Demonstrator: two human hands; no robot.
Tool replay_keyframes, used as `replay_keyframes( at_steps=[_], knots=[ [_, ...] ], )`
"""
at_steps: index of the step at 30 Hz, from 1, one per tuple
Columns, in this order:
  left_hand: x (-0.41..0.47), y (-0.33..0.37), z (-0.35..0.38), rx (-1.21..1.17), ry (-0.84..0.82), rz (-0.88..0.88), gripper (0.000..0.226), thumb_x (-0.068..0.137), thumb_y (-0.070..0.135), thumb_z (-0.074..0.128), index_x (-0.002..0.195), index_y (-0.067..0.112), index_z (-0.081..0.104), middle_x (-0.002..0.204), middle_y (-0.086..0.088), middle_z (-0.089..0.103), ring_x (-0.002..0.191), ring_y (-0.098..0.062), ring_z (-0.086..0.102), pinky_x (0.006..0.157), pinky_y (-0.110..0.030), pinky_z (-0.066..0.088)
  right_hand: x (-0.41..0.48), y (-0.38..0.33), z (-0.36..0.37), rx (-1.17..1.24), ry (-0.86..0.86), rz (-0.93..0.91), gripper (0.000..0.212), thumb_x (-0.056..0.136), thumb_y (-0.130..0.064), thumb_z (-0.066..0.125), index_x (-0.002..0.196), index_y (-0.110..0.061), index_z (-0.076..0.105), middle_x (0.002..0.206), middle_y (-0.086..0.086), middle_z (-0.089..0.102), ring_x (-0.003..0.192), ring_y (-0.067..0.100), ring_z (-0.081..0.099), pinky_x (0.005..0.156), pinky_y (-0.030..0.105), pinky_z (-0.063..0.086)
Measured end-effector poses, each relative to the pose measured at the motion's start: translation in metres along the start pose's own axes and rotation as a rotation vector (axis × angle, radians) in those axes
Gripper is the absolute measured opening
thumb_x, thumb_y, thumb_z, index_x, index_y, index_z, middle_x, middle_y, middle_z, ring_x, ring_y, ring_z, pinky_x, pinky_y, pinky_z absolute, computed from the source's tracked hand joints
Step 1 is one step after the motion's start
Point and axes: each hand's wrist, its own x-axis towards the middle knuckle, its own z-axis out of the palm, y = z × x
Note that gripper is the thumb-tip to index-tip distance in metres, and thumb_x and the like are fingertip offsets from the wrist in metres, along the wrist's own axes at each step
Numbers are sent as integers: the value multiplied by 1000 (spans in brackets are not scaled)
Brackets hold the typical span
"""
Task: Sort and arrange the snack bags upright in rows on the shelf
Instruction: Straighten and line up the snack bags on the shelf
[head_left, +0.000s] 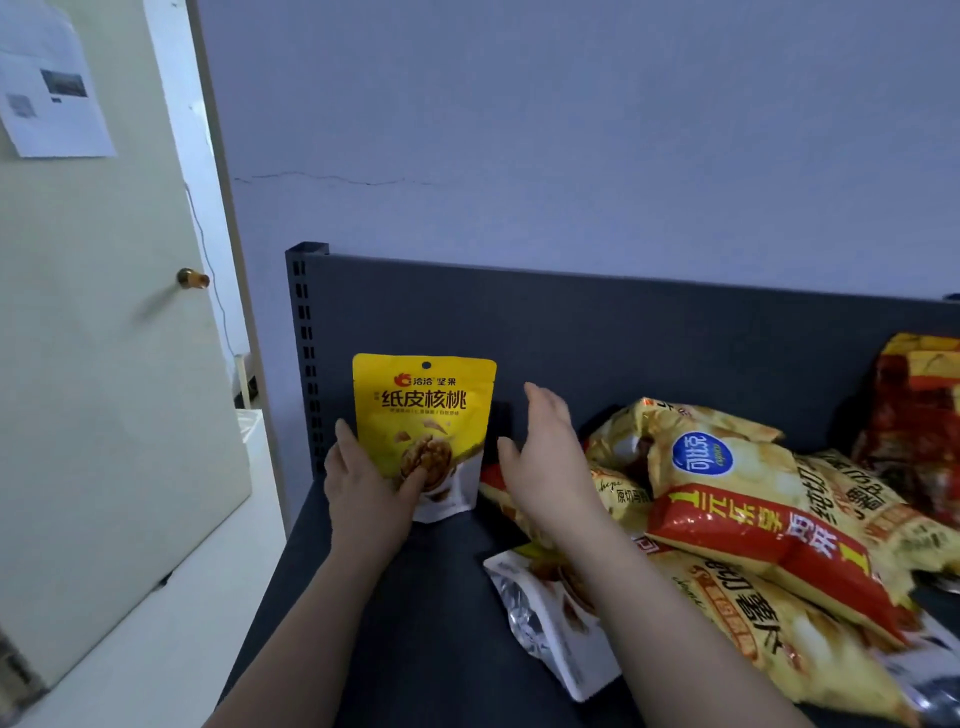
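A yellow walnut pouch (423, 415) stands upright at the back left of the dark grey shelf (415, 597). My left hand (366, 486) grips its lower left corner, thumb across the front. My right hand (543, 457) hovers just right of the pouch, fingers straight and spread, holding nothing. A second pouch with a silver back (540, 629) lies flat under my right forearm. To the right, several yellow and red chip bags (753, 519) lie heaped on the shelf.
The shelf's dark back panel (649, 338) rises behind the bags, with a slotted upright post (306, 353) at its left end. A red and yellow bag (914, 415) leans at the far right. A pale door (104, 312) and white floor lie left of the shelf.
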Motion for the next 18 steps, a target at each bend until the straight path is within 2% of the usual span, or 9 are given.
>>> replay_keyframes(
  at_steps=[3, 5, 8, 10, 12, 13, 16, 18],
  knots=[
    [-18, 22, -3, 6, 139, 89, 94, 81, 38, 76, 151, 9, 20, 148, -20, 30, 138, -37, 27, 112, -52, 28, -4, 11, -37, -148, 50, -7, 56, 98, -17, 52, 150, -10, 30, 158, 6, 23, 139, 20, 35, 110, 25, 29],
    [-31, 39, -1, -21, 153, 137, 74, 83, 34, 74, 142, 10, 35, 136, -13, 41, 129, -34, 38, 107, -48, 35, -5, 21, -60, -232, 86, 3, 52, 97, -21, 55, 146, -11, 39, 155, 4, 30, 136, 19, 40, 109, 28, 33],
    [-47, 66, 9, -68, -92, 124, 56, 86, 41, 69, 130, 15, 46, 120, -1, 52, 116, -25, 52, 93, -38, 44, -6, 35, -83, -475, 58, -25, 50, 92, -35, 59, 138, -19, 50, 147, 3, 43, 133, 21, 44, 115, 37, 26],
    [-53, 81, 19, -18, -272, 59, 60, 87, 51, 64, 130, 13, 48, 123, -4, 57, 115, -24, 56, 88, -33, 43, -8, 47, -88, -634, -48, -28, 51, 89, -43, 59, 136, -26, 51, 144, 3, 47, 133, 22, 44, 117, 42, 20],
    [-58, 87, 32, 1, -388, 3, 54, 86, 57, 62, 112, 10, 58, 117, -7, 65, 105, -24, 62, 89, -35, 48, -12, 63, -89, -715, -135, -29, 52, 88, -47, 58, 136, -30, 49, 142, 2, 48, 135, 23, 40, 118, 44, 19],
    [-59, 88, 39, -20, -441, -40, 60, 83, 61, 63, 110, 7, 63, 114, -8, 69, 101, -24, 64, 90, -38, 51, -13, 72, -90, -734, -153, -38, 49, 89, -48, 57, 135, -31, 50, 142, 2, 49, 136, 23, 38, 119, 43, 18],
    [-60, 91, 52, -163, -511, -234, 91, 62, 76, 67, 126, 13, 60, 122, -8, 65, 108, -28, 62, 93, -44, 53, -15, 90, -100, -731, -153, -58, 42, 91, -41, 56, 132, -31, 54, 142, 2, 48, 139, 21, 34, 119, 42, 13],
    [-58, 95, 60, -274, -492, -293, 86, 61, 67, 75, 128, 15, 57, 118, -6, 65, 105, -28, 62, 89, -49, 56, -16, 99, -105, -737, -134, -79, 42, 91, -39, 56, 132, -31, 55, 141, 1, 50, 138, 21, 34, 118, 41, 13]
  ],
)
